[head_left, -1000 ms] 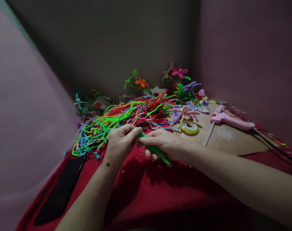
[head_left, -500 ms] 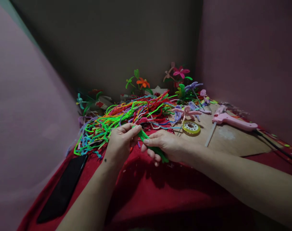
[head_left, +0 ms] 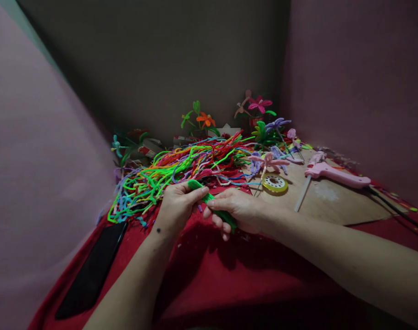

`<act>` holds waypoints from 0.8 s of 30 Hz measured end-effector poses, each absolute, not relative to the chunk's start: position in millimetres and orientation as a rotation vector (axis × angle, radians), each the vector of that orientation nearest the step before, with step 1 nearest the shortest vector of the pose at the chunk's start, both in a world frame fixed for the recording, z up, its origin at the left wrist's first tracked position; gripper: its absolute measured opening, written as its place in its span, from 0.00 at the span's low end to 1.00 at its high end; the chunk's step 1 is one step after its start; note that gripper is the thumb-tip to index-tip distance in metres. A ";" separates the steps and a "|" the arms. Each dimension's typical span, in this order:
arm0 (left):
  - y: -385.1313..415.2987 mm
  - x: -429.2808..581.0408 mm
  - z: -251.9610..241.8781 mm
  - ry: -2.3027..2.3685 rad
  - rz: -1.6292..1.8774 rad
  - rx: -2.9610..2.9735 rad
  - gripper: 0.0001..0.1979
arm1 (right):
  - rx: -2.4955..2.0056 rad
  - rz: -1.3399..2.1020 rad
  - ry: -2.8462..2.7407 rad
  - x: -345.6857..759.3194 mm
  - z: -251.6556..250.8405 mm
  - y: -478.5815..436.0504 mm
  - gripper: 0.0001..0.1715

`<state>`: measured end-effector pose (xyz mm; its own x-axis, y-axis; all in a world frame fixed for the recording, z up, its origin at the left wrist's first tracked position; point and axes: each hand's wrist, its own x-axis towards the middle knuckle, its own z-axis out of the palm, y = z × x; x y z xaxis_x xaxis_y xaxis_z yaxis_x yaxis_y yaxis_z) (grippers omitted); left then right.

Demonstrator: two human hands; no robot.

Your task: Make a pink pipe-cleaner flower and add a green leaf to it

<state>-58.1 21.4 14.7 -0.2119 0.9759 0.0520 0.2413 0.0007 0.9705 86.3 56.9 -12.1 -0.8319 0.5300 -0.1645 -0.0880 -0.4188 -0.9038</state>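
Both my hands meet over a red cloth (head_left: 229, 275) and grip one green pipe-cleaner stem (head_left: 209, 200). My left hand (head_left: 176, 206) pinches its upper end between thumb and fingers. My right hand (head_left: 239, 210) is curled round its lower part, which runs under the fingers and is partly hidden. Just beyond the hands lies a big tangle of coloured pipe cleaners (head_left: 181, 167).
A roll of tape (head_left: 275, 183) and a pink glue gun (head_left: 336, 173) with its black cord lie on a brown board (head_left: 332, 201) at the right. Finished pipe-cleaner flowers (head_left: 260, 104) stand at the back. A black phone (head_left: 91, 270) lies at the left. Walls close in on three sides.
The green stem has been drawn further into my right hand, so less of it sticks out below. Both hands have shifted slightly down and to the right.
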 end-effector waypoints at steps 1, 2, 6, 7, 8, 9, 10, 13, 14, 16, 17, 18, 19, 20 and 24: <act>21.7 -58.4 15.7 1.561 1.279 1.299 0.12 | -0.607 2.297 -1.420 86.4 -12.2 57.2 0.13; 22.2 -58.9 16.3 1.570 1.290 1.304 0.12 | -0.600 2.311 -1.421 86.4 -12.1 57.5 0.14; 22.9 -59.9 18.3 1.566 1.325 1.296 0.12 | -0.604 2.371 -1.403 86.4 -9.4 58.0 0.16; 22.7 -59.7 19.2 1.560 1.336 1.280 0.12 | -0.601 2.379 -1.393 86.5 -8.6 57.9 0.16; 22.3 -59.5 20.1 1.550 1.349 1.259 0.12 | -0.590 2.382 -1.384 86.5 -7.9 57.9 0.15; 22.1 -59.3 20.8 1.529 1.363 1.230 0.12 | -0.579 2.382 -1.380 86.5 -7.6 57.9 0.15; 21.9 -59.3 21.0 1.495 1.369 1.199 0.13 | -0.568 2.382 -1.382 86.5 -7.5 58.1 0.14; 22.9 -60.2 16.8 1.329 1.311 1.129 0.11 | -0.535 2.355 -1.413 86.2 -9.3 60.0 0.15; 23.5 -60.6 14.1 1.283 1.270 1.128 0.10 | -0.527 2.336 -1.424 86.0 -10.3 60.8 0.15; 24.4 -60.8 8.7 1.244 1.221 1.139 0.08 | -0.515 2.303 -1.442 85.8 -12.5 62.6 0.16; 24.6 -60.5 6.8 1.243 1.219 1.145 0.08 | -0.508 2.292 -1.446 85.7 -13.5 63.2 0.16; 24.6 -59.8 5.8 1.248 1.228 1.152 0.08 | -0.500 2.286 -1.445 85.8 -14.4 63.6 0.16; 24.3 -59.0 5.8 1.250 1.243 1.157 0.07 | -0.492 2.283 -1.442 85.9 -14.9 63.8 0.16; 24.1 -58.2 6.9 1.249 1.257 1.161 0.07 | -0.485 2.282 -1.438 86.1 -15.1 63.7 0.15; 23.7 -57.1 14.9 1.295 1.297 1.166 0.10 | -0.538 2.302 -1.403 86.8 -12.1 61.6 0.13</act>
